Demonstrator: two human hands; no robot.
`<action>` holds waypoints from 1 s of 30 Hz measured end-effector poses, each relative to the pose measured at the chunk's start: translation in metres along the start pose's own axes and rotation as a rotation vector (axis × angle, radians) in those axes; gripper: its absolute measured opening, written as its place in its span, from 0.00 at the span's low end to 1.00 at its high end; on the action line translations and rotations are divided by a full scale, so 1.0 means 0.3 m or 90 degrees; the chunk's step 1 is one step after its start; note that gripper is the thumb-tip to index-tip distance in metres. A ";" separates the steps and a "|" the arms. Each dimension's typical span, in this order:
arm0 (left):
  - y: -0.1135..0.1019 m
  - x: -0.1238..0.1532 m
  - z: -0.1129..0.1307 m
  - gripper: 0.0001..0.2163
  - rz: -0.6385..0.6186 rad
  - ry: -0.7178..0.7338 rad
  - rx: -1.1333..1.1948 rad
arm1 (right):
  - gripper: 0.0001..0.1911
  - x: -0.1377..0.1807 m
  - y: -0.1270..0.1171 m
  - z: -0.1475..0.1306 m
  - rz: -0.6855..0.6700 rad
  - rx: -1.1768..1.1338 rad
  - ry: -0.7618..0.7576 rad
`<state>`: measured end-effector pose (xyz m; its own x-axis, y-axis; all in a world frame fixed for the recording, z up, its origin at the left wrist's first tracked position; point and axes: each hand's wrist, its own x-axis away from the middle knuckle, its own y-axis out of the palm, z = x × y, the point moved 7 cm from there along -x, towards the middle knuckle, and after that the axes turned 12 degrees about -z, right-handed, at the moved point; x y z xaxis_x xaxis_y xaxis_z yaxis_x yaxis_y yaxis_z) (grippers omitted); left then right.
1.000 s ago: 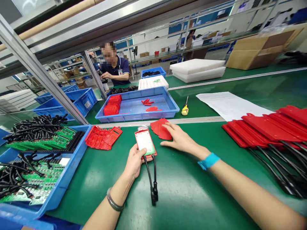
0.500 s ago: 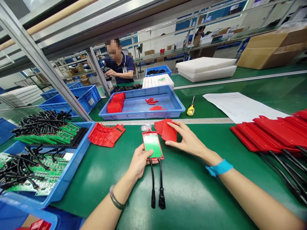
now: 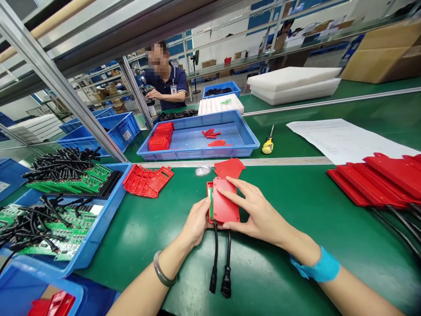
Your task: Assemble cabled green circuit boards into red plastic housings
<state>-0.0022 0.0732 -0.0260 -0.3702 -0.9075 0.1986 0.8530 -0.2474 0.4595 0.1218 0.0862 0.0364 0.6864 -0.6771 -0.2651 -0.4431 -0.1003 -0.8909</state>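
Note:
My left hand (image 3: 196, 219) grips a red plastic case (image 3: 209, 188) by its left side. A strip of green circuit board (image 3: 211, 204) shows inside it, and two black cables (image 3: 214, 263) hang from its lower end. A flat red cover (image 3: 226, 199) lies over most of the case, shifted a little to the right. My right hand (image 3: 255, 208) holds that cover, fingers on its face and right edge, thumb near the bottom corner. Just beyond, more red covers (image 3: 229, 167) rest on the green bench, beside a small clear plastic bag (image 3: 203, 170).
Red case shells (image 3: 148, 181) lie left, near a blue bin (image 3: 108, 206) of cabled boards. A blue tray (image 3: 197, 151) with red parts, a yellow screwdriver (image 3: 268, 145) and a paper sheet (image 3: 348, 136) stand beyond. Finished-looking red cases (image 3: 378, 182) are stacked right. A co-worker (image 3: 169, 83) sits opposite.
My right hand has taken a red cover from the small pile and brought it down over the case. The board, fully visible before, is now mostly covered. The view has shifted slightly.

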 end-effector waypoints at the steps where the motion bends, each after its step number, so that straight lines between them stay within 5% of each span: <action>1: -0.002 0.002 0.003 0.20 0.004 -0.002 0.000 | 0.40 0.005 -0.006 0.016 0.006 0.000 0.020; 10: -0.061 0.018 0.080 0.17 0.102 0.068 -0.022 | 0.47 0.071 0.056 0.246 -0.132 0.050 0.154; 13: -0.051 0.020 0.090 0.15 0.094 0.082 -0.009 | 0.42 0.054 0.029 0.185 -0.072 -0.039 0.160; 15: -0.036 0.024 0.094 0.14 0.086 0.103 0.012 | 0.32 0.037 0.022 0.118 -0.028 -0.225 0.182; 18: -0.015 0.037 0.103 0.11 0.084 0.145 0.026 | 0.22 0.013 0.094 0.009 -0.081 -0.604 0.213; 20: -0.005 0.045 0.114 0.10 0.082 0.170 0.015 | 0.19 0.006 0.142 -0.045 -0.118 -0.733 0.224; 30: 0.004 0.054 0.134 0.12 0.065 0.238 0.012 | 0.17 0.017 0.191 -0.055 -0.058 -0.869 0.256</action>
<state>-0.0221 0.0718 0.0126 -0.1210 -0.9891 -0.0841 0.8706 -0.1465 0.4697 0.0906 0.0651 -0.0099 0.6362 -0.7650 0.0999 -0.7651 -0.6088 0.2098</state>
